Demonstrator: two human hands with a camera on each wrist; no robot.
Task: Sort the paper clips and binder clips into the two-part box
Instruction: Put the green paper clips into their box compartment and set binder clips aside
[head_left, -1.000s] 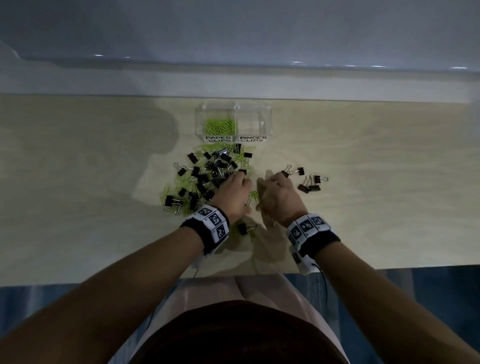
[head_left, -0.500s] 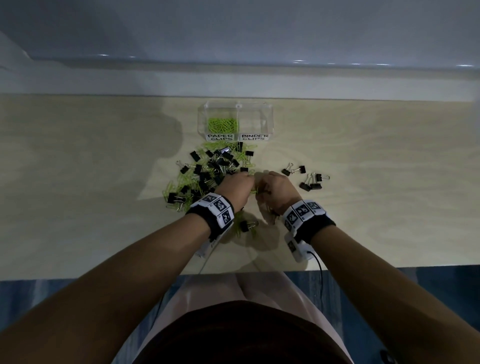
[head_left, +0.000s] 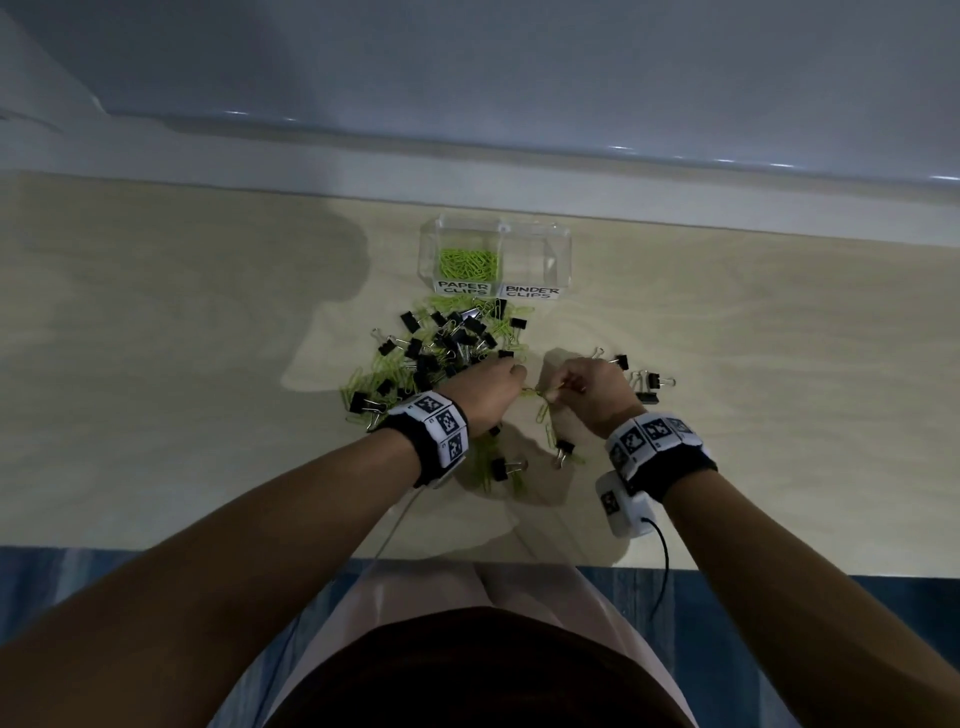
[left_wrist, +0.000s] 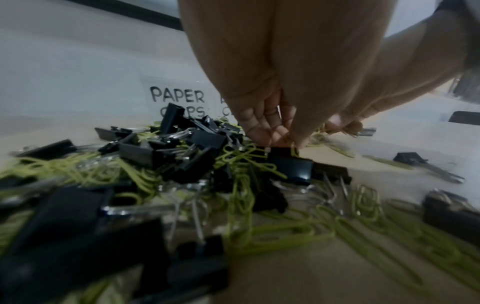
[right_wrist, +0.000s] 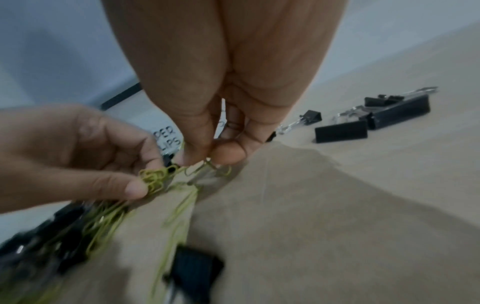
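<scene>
Two stray binder clips (head_left: 506, 467) lie nearest on the desk (head_left: 156, 415). Beyond them, left hand (head_left: 485, 392) and right hand (head_left: 592, 389) each pinch tangled green paper clips (right_wrist: 155, 179) between fingertips. Mixed pile (head_left: 441, 348) behind left hand. Farthest: two-part box (head_left: 563, 260), paper clips in its left compartment.
</scene>
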